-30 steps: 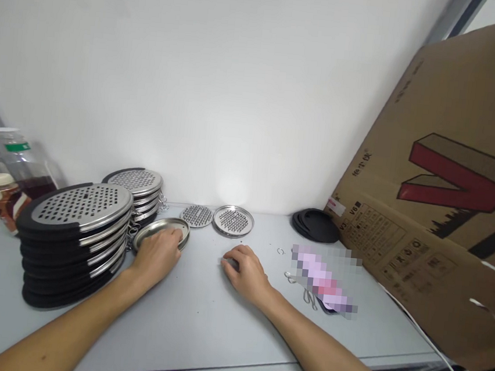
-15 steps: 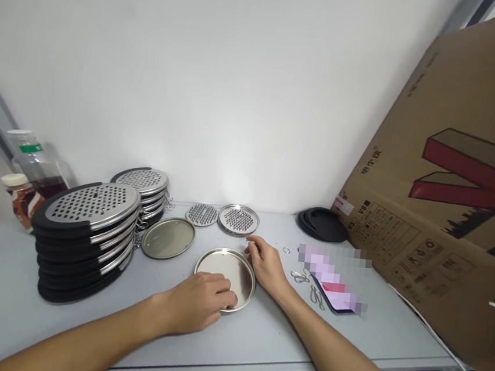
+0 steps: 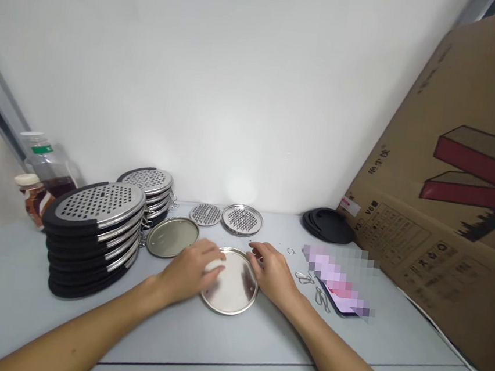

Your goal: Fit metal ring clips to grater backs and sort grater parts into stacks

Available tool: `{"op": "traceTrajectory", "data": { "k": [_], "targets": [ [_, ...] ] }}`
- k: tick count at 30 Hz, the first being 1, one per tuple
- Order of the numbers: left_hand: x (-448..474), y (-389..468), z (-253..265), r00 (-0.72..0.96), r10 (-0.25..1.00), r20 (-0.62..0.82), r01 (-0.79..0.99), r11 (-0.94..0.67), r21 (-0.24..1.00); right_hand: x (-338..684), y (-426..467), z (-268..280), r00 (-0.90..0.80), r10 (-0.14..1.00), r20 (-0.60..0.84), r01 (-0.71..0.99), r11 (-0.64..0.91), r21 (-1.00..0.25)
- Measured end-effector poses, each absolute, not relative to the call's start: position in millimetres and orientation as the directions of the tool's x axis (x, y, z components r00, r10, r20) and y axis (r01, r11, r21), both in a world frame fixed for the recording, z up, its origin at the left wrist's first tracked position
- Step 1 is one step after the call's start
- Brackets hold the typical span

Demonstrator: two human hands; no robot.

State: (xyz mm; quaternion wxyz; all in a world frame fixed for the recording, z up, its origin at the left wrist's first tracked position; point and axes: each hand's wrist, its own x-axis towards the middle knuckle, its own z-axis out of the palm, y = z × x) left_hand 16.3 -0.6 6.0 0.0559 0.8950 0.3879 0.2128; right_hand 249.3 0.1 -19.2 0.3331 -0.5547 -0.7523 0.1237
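Observation:
A shallow round metal lid (image 3: 231, 289) with a raised rim lies on the table in front of me. Over its upper left rim is my left hand (image 3: 193, 269), slightly blurred, its thumb and fingers apart. At the right rim rests my right hand (image 3: 273, 271), with thumb and forefinger spread and nothing seen between them. An olive-toned round lid (image 3: 172, 238) lies just beyond my left hand. Behind sit a perforated grater disc (image 3: 205, 215) and another grater disc in a rimmed metal plate (image 3: 242, 219).
Stacked round graters with black edges (image 3: 96, 206) stand at left, a second stack (image 3: 149, 179) behind them, bottles (image 3: 51, 172) beside. At right are black round covers (image 3: 329, 224), carabiner clips (image 3: 322, 299), a small ring (image 3: 291, 251), a phone (image 3: 342, 294) and a large cardboard box (image 3: 401, 223).
My left hand has moved up and left, from the lid's lower front to its upper left rim. My right hand stays by the right rim. The camera view has shifted slightly.

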Motion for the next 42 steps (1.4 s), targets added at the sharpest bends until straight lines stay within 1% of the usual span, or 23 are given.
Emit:
{"op": "traceTrajectory", "data": {
  "k": [2, 6, 10, 13, 19, 22, 29, 34, 39, 42],
  "targets": [
    [13.1, 24.1, 5.0, 0.48, 0.815, 0.325, 0.79, -0.563, 0.242, 246.8, 2.5, -21.9, -0.19, 0.921, 0.339, 0.765, 0.355, -0.537],
    [5.5, 74.6, -0.5, 0.275, 0.916, 0.293, 0.902, -0.351, 0.253, 241.0, 2.8, -25.2, -0.234, 0.929, 0.287, 0.766, 0.358, -0.534],
    [0.8, 105.6, -8.0, 0.1, 0.975, 0.197, 0.947, -0.154, 0.28, 238.7, -2.7, -23.3, -0.239, 0.93, 0.278, 0.742, 0.36, -0.566],
    [0.5, 119.8, -12.9, 0.041, 0.99, 0.134, 0.956, -0.078, 0.284, 238.8, -5.1, -21.3, -0.24, 0.938, 0.248, 0.748, 0.342, -0.569],
    [3.9, 138.5, -16.9, 0.027, 0.997, 0.071, 0.954, -0.046, 0.295, 239.9, -4.3, -21.2, -0.249, 0.94, 0.234, 0.747, 0.34, -0.571],
    [4.9, 140.5, -17.5, 0.036, 0.996, 0.076, 0.951, -0.057, 0.303, 239.9, -4.6, -22.0, -0.248, 0.939, 0.237, 0.743, 0.342, -0.576],
    [3.3, 137.1, -18.4, 0.044, 0.989, 0.144, 0.944, -0.088, 0.319, 239.5, -4.8, -22.9, -0.252, 0.931, 0.263, 0.746, 0.36, -0.56],
    [3.2, 134.4, -14.0, 0.036, 0.974, 0.222, 0.933, -0.113, 0.343, 239.7, -4.4, -22.8, -0.246, 0.933, 0.262, 0.755, 0.354, -0.552],
    [7.4, 135.4, -4.6, 0.016, 0.962, 0.274, 0.896, -0.135, 0.422, 238.2, -3.8, -22.9, -0.242, 0.93, 0.275, 0.746, 0.36, -0.561],
    [13.6, 121.6, 3.8, 0.041, 0.948, 0.315, 0.859, -0.194, 0.473, 242.3, 1.0, -19.9, -0.181, 0.925, 0.334, 0.697, 0.36, -0.62]
  ]
}}
